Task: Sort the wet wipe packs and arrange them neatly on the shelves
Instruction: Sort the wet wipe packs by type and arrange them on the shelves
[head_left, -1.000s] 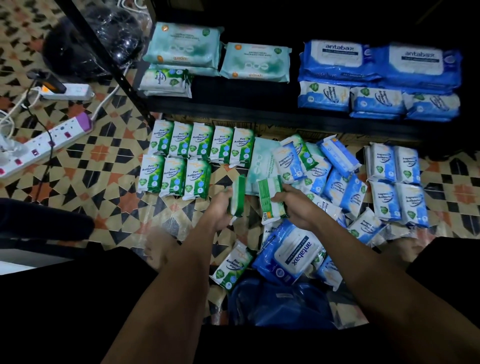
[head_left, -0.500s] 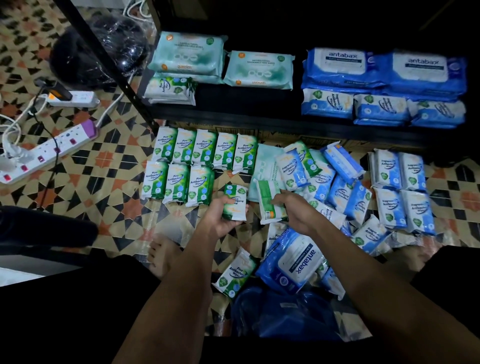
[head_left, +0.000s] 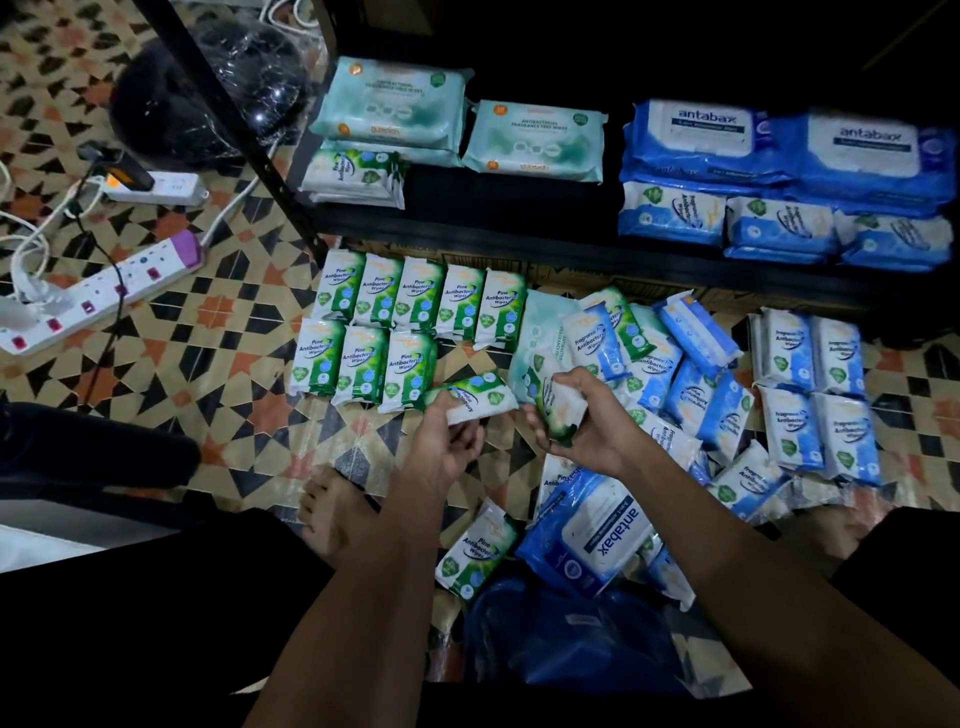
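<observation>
Power strips: a white one with a purple end (head_left: 104, 291) lies on the patterned tile floor at far left; a second white strip (head_left: 156, 188) sits behind it, cables plugged in.
Black shelf post: the upright (head_left: 234, 135) slants from the top edge down to the shelf's front corner.
Shelf, left part: two pale teal packs (head_left: 395, 106) reading "Fragrance Free Wipes", with a small green "Pine Antibacterial Wipes" stack (head_left: 356, 176) in front.
Green floor rows: "Pine Antibacterial Wipes" packs (head_left: 415, 301) stand side by side, five behind and three in front, just below the shelf edge.
Left hand: the left hand (head_left: 447, 447) pinches a green pine pack (head_left: 472, 400) between thumb and curled fingers, held tilted just beside the front row's right end.
Right hand: the right hand (head_left: 587, 421) grips another green pack (head_left: 558, 410), fingers wrapped round it.
Loose green pack: one pine pack (head_left: 478, 551) lies near the left forearm.
Big blue pack: an "antabax" pack (head_left: 592, 535) lies under the right forearm.
Blue heap: "Fragrance Free Antibacterial Wipes" packs (head_left: 691, 384) lie jumbled.
Blue block: four such packs (head_left: 810, 395) lie squared up at right.
Shelf, right part: large "antabax" packs (head_left: 711, 135) sit behind small blue ones (head_left: 779, 228).
</observation>
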